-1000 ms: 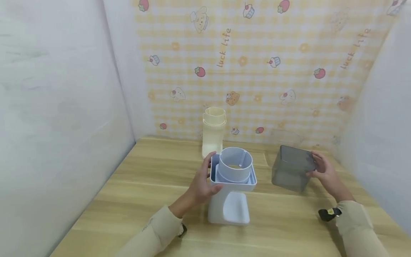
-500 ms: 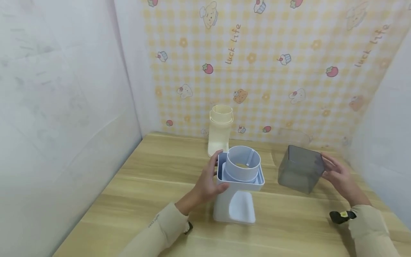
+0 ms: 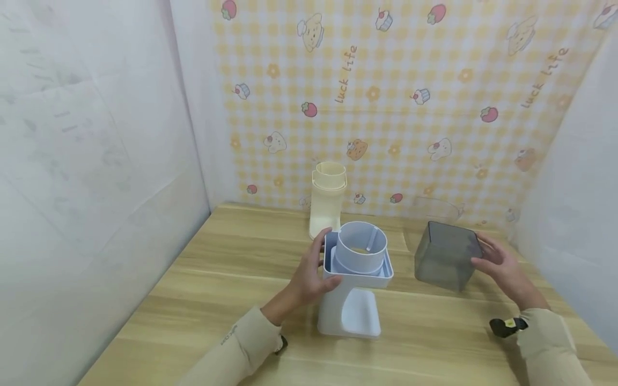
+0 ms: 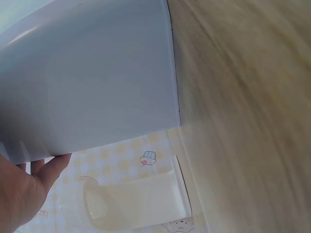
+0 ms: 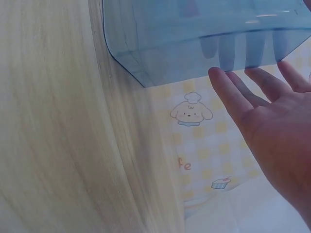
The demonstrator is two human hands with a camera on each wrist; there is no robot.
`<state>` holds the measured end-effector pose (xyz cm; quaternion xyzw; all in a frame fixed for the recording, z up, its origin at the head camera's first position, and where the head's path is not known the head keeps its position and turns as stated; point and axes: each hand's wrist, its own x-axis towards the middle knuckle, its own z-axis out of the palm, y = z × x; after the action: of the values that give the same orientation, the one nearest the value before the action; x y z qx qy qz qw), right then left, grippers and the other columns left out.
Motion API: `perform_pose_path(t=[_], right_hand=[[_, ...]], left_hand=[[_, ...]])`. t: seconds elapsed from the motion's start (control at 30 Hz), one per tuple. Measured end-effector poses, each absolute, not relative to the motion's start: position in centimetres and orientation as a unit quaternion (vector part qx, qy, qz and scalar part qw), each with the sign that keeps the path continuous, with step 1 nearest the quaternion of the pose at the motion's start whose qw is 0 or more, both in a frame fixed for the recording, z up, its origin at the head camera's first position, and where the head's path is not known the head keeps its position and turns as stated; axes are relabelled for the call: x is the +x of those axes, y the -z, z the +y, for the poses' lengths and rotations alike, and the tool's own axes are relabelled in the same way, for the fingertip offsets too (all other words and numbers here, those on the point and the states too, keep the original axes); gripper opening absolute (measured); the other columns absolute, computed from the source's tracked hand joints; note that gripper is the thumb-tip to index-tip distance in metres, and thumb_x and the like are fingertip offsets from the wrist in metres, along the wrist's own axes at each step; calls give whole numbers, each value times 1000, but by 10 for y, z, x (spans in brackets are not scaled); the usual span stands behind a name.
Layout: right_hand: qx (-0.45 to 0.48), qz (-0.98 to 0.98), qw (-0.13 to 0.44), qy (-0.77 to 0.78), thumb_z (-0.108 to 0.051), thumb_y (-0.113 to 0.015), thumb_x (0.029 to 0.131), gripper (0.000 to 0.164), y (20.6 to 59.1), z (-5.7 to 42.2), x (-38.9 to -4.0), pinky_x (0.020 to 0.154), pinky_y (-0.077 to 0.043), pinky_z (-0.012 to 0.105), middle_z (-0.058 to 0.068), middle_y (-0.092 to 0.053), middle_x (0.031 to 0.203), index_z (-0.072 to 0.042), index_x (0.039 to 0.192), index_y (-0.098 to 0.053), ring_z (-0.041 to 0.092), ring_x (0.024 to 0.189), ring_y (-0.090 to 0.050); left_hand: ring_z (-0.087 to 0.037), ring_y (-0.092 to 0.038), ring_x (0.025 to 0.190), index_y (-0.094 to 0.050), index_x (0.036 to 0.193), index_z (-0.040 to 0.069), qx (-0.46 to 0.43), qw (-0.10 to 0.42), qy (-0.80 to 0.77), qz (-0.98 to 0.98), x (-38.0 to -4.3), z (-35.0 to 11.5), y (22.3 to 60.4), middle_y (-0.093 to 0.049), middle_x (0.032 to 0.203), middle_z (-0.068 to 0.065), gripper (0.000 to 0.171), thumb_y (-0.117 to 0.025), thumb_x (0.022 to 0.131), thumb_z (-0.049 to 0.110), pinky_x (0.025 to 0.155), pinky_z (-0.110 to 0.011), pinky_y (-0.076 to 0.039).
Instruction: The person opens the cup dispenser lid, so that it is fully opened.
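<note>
My left hand (image 3: 305, 279) grips the left side of a light blue plastic dispenser base (image 3: 332, 316), thumb in front and fingers round the back. The base stands upright, with an open round collar (image 3: 361, 256) inside its square top and a shallow tray below. In the left wrist view its smooth wall (image 4: 107, 82) fills the upper left. At the right, a smoky see-through square box (image 3: 446, 257) is on the table. My right hand (image 3: 507, 273) is at its right side; in the right wrist view straight, spread fingers (image 5: 228, 92) meet the wall of the box (image 5: 165, 63).
A cream dispenser base (image 3: 325, 201) with a round open top stands behind the light blue one, near the patterned back cloth (image 3: 386, 123). A clear, nearly invisible container (image 3: 436, 209) is behind the smoky box. White sheets hang on both sides of the wooden table (image 3: 217, 300).
The view shifts a little with the head. My right thumb and fingers have shifted at the box's right side; the box and the left hand's grip look the same.
</note>
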<state>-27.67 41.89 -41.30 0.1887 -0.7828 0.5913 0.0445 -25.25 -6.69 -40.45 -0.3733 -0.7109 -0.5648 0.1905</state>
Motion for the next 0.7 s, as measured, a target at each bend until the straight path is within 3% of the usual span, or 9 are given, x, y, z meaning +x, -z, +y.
perform_pose_path(t=[0.3,0.5,0.7], right_hand=[[224,-765,39,-603,7,-45,100,68,415,420,-275,93,-42,8,-5,-12,165,-9,159,-14,-16,131,-30],[224,-763,43,-604,8,-46,100,68,417,421,-277,90,-45,10,3,-11,165,-6,158,-15,-16,123,-41],[270,-711,65,-645,13,-38,100,61,413,423,-277,92,-46,12,-10,-36,155,-3,157,-21,-9,122,-48]], left_hand=[[-27,-56,105,-27,152,9,-364,180,569,-715,-250,-68,407,-54,129,-14,109,-54,77,82,78,-34,-58],[-29,-56,105,-27,152,5,-370,192,566,-711,-249,-69,408,-54,128,-16,108,-53,79,81,78,-36,-59],[-29,-56,106,-25,153,5,-375,193,563,-711,-250,-68,408,-54,128,-17,108,-53,80,81,80,-39,-58]])
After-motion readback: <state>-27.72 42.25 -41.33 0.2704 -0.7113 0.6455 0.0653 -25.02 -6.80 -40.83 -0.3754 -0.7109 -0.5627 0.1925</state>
